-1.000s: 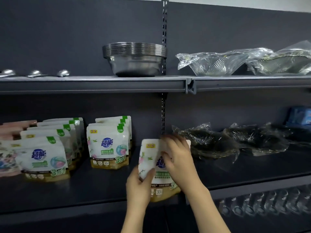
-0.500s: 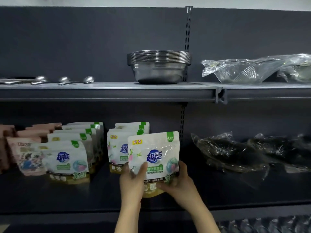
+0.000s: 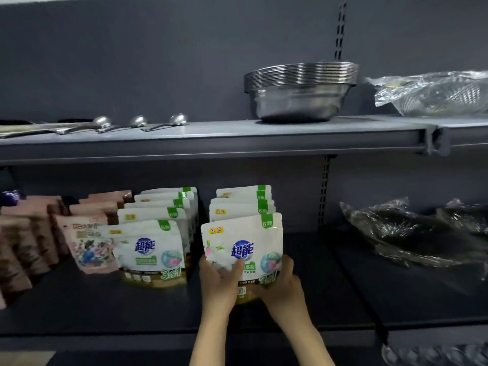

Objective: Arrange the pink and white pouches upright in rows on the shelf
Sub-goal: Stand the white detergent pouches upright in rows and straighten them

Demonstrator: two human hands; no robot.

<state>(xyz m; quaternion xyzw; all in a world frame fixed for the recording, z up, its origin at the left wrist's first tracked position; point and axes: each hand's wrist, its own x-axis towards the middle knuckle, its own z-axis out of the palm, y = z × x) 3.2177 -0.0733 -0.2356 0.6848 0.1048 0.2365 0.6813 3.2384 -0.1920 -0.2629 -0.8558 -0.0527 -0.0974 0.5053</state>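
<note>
- Hands first: your left hand (image 3: pixel 220 282) and right hand (image 3: pixel 281 283) both grip the white detergent pouch (image 3: pixel 241 247) by its lower corners.
- You hold it upright at the front of the right white row (image 3: pixel 241 202) on the lower shelf (image 3: pixel 105 310).
- Pink pouches (image 3: pixel 34 233) stand farther left.

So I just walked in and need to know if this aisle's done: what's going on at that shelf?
A person is stocking the lower shelf. Both the left hand and the right hand grip the bottom of a white pouch, holding it upright at the front of the right-hand white row. Another white row and pink pouches stand to the left. The pouch is not released yet.
</note>
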